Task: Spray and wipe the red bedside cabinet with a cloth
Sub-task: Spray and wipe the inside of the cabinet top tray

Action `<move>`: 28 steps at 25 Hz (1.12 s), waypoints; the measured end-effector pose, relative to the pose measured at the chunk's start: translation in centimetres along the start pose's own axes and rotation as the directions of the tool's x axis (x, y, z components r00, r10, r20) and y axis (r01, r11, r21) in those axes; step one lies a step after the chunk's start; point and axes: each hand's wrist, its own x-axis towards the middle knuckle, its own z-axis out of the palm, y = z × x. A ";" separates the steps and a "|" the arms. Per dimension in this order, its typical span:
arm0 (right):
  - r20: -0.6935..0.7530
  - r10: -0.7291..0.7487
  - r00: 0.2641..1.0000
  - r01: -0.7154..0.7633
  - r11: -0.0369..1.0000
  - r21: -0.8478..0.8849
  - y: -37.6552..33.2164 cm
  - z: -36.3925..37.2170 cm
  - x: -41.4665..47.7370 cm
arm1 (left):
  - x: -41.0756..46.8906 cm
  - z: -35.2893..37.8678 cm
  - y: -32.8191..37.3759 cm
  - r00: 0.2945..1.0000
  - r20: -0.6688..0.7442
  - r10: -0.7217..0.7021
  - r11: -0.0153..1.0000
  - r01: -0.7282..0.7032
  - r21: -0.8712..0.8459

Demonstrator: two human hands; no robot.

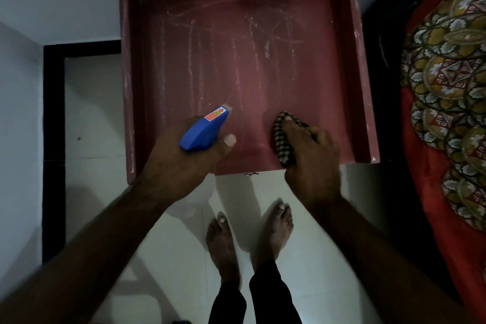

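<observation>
The red bedside cabinet [236, 60] fills the upper middle of the view, its recessed top streaked with white dust and scratch marks. My left hand [181, 163] grips a blue spray bottle head [205, 127] over the cabinet's front left part, nozzle pointing up and to the right across the top. My right hand [310, 158] holds a bunched black-and-white checked cloth [282, 139] against the surface near the front right edge.
A bed with a red patterned cover [447, 87] lies close along the right. White walls stand at the back and left. A black-framed opening [54, 139] is left of the cabinet. My bare feet [249, 234] stand on the white tile floor in front.
</observation>
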 end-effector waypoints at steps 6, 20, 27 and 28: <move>0.037 -0.023 0.999 0.024 0.999 -0.029 1.4 -0.3 0.9 | 0.7 0.2 1.2 0.999 -0.018 0.038 0.999 -0.037 0.018; 0.105 -0.148 0.983 0.151 0.988 -0.026 -0.4 -0.3 2.1 | 1.5 0.0 2.5 0.999 -0.034 0.016 0.999 -0.015 0.029; 0.032 0.092 0.995 -0.092 0.996 -0.012 0.0 -0.7 4.4 | 1.8 -0.2 3.5 0.999 -0.027 0.020 1.000 -0.020 0.014; 0.068 -0.068 0.995 0.070 0.997 -0.024 -0.3 -0.6 4.1 | 1.8 -0.3 3.8 1.000 -0.028 0.015 1.000 -0.015 0.007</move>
